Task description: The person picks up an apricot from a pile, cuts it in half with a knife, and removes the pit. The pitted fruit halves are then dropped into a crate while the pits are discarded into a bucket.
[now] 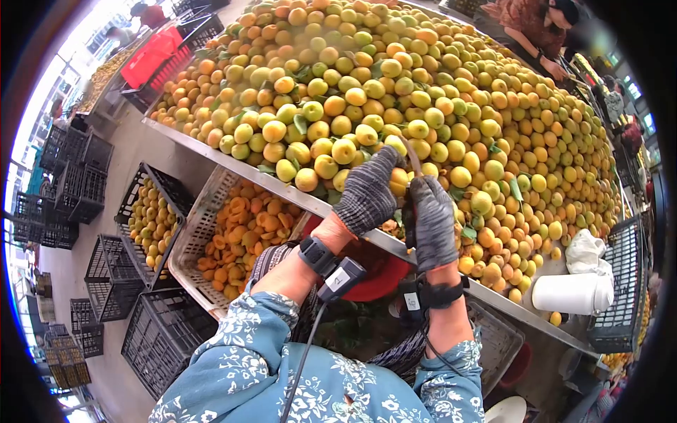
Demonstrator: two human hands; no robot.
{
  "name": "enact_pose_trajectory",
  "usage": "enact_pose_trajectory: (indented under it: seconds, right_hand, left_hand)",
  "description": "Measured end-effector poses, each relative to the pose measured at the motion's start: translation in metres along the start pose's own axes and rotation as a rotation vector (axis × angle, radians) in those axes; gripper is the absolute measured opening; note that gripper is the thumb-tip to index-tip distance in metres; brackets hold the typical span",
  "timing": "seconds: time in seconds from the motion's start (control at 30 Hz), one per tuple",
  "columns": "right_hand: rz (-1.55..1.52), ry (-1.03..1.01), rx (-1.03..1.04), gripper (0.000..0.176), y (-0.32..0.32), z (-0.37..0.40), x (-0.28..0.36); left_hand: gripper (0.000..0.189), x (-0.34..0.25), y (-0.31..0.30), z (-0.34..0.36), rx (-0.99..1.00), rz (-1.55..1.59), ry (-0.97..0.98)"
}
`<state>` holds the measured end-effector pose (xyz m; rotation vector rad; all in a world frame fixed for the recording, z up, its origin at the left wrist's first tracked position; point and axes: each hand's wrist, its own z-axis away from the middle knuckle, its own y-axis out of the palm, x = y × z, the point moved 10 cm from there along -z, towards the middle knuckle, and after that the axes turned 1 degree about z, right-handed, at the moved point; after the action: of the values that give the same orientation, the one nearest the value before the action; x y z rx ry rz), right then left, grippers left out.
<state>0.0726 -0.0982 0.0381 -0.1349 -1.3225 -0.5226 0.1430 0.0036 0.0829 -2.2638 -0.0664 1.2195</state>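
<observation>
Both my hands wear dark knitted gloves and meet over the near edge of a large heap of whole apricots (352, 96). My left hand (368, 192) is closed, its fingers curled against an apricot (398, 182) that shows between the two hands. My right hand (433, 224) is wrapped round a knife, its narrow, slightly curved blade (410, 156) pointing up and away from me. The knife's handle is hidden in the glove. Below and left of my hands, a white crate (185, 243) holds split orange apricot halves (247, 236).
A metal table rim (185, 146) runs under the heap. Beneath my hands sits a red basin (377, 278). Black crates (166, 338) stand at the left, one with whole apricots (151, 222). A white lidded container (572, 293) lies at the right. Another person (525, 32) works across the heap.
</observation>
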Motion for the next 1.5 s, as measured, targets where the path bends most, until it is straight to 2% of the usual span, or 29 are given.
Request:
enact_pose_trajectory:
  seconds: [0.07, 0.17, 0.2, 0.27, 0.3, 0.33, 0.4, 0.43, 0.47, 0.53, 0.57, 0.6, 0.67, 0.7, 0.8, 1.0, 1.07, 1.17, 1.23, 1.27, 1.33, 1.4, 1.47, 1.5]
  right_hand:
    - [-0.283, 0.304, 0.079, 0.029, 0.002, 0.011, -0.023]
    - [-0.429, 0.266, 0.177, 0.036, -0.002, 0.012, -0.021]
    - [-0.396, 0.144, 0.211, 0.038, -0.003, 0.010, -0.006]
    - [-0.481, 0.170, 0.243, 0.037, -0.009, 0.004, -0.001]
    - [-0.410, 0.120, 0.116, 0.036, -0.024, 0.002, 0.001]
    - [-0.416, 0.117, 0.122, 0.036, -0.023, 0.002, 0.001]
    - [-0.165, -0.092, 0.026, 0.035, -0.037, 0.002, 0.018]
    - [-0.145, -0.123, 0.052, 0.030, -0.035, 0.004, 0.022]
    - [-0.146, -0.123, 0.056, 0.030, -0.033, 0.004, 0.019]
    - [0.085, -0.276, 0.000, 0.022, -0.024, 0.008, 0.029]
    - [0.121, -0.209, -0.001, 0.013, -0.023, 0.014, 0.027]
    - [0.118, -0.209, 0.003, 0.013, -0.021, 0.015, 0.026]
    - [0.526, -0.512, -0.023, 0.015, -0.009, 0.025, 0.051]
    - [0.586, -0.524, -0.001, 0.016, -0.006, 0.028, 0.055]
    - [0.503, -0.460, 0.009, 0.017, -0.009, 0.028, 0.054]
    - [0.625, -0.478, 0.048, 0.017, -0.010, 0.027, 0.056]
    - [0.655, -0.476, 0.057, 0.018, -0.010, 0.028, 0.061]
    - [0.743, -0.352, 0.091, 0.021, -0.017, 0.022, 0.050]
    - [0.529, -0.264, 0.086, 0.023, -0.025, 0.019, 0.041]
    - [0.529, -0.262, 0.082, 0.023, -0.029, 0.019, 0.045]
    - [0.199, 0.141, 0.341, 0.026, -0.021, 0.021, 0.017]
    - [0.150, 0.075, 0.316, 0.029, -0.015, 0.021, 0.010]
    - [0.376, -0.333, 0.294, 0.030, -0.009, 0.023, 0.028]
    - [0.169, -0.143, 0.243, 0.031, -0.016, 0.018, 0.012]
  left_hand:
    - [0.037, 0.000, 0.005, 0.001, 0.029, -0.006, 0.009]
    - [0.042, -0.004, 0.002, -0.003, -0.058, 0.165, 0.064]
    - [0.042, -0.003, 0.002, -0.005, -0.066, 0.158, 0.059]
    - [0.045, 0.004, 0.006, -0.006, 0.006, 0.406, 0.028]
    - [0.045, 0.006, 0.002, -0.006, 0.008, 0.395, 0.028]
    - [0.049, 0.010, 0.002, -0.008, 0.041, 0.454, -0.013]
    - [0.058, 0.017, 0.005, -0.010, 0.105, 0.582, -0.098]
    - [0.062, 0.022, 0.005, -0.010, 0.132, 0.629, -0.160]
    - [0.062, 0.022, 0.003, -0.011, 0.129, 0.626, -0.160]
    - [0.062, 0.021, -0.003, -0.014, 0.117, 0.624, -0.133]
    - [0.063, 0.024, 0.000, -0.014, 0.142, 0.685, -0.166]
    - [0.063, 0.026, -0.002, -0.015, 0.140, 0.681, -0.167]
    - [0.066, 0.025, -0.003, -0.017, 0.154, 0.690, -0.128]
    - [0.064, 0.025, -0.004, -0.017, 0.170, 0.679, -0.118]
    - [0.058, 0.022, -0.014, -0.022, 0.142, 0.640, -0.060]
    - [0.052, 0.018, -0.022, -0.022, 0.132, 0.600, -0.074]
    - [0.044, 0.014, -0.027, -0.021, 0.081, 0.446, 0.029]
    - [0.042, 0.029, -0.018, -0.021, 0.144, 0.280, 0.034]
    - [0.042, 0.026, -0.017, -0.018, 0.162, 0.272, 0.016]
    - [0.041, 0.025, -0.016, -0.018, 0.179, 0.267, -0.001]
    - [0.044, 0.016, -0.018, -0.020, 0.215, 0.327, 0.031]
    - [0.048, 0.008, -0.019, -0.022, 0.244, 0.383, 0.067]
    - [0.057, 0.009, -0.017, -0.024, 0.235, 0.528, 0.000]
    - [0.057, 0.010, -0.017, -0.025, 0.228, 0.530, 0.001]
